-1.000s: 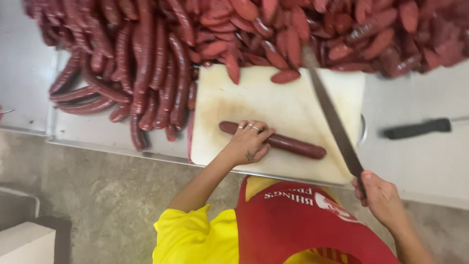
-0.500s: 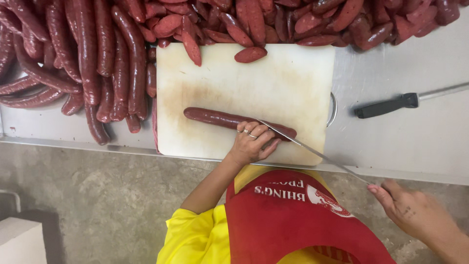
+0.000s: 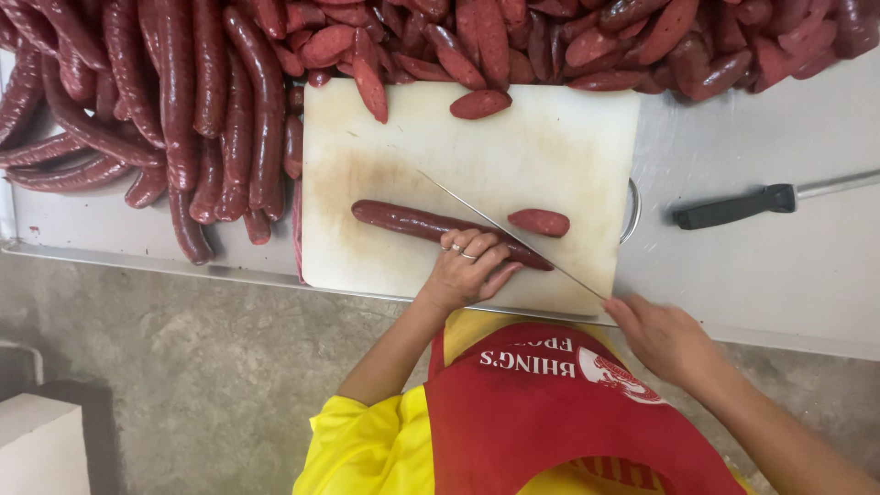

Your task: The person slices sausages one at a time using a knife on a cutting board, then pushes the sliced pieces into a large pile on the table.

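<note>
A: Since half a second ago the knife (image 3: 500,226) has gone through the sausage (image 3: 431,223); a cut slice (image 3: 539,222) now lies just right of the blade. Earlier the link was whole.

B: Containers?

A: None as such. Board (image 3: 550,147) carries the sausage and the slice. Pile of whole links (image 3: 174,101) left of it, heap of slices (image 3: 587,41) along its far edge, a few spilling onto the board.

B: Room?

A: Board's far half is bare. Steel table (image 3: 779,275) is open to the right, apart from a second knife (image 3: 742,206). Sausage lies near the board's near edge.

B: Hands?

A: Left hand (image 3: 466,270) has fingers curled down on the sausage, pinning it just beside the blade. Right hand (image 3: 662,335) is closed on the knife handle at the table edge, blade angled away across the sausage.
</note>
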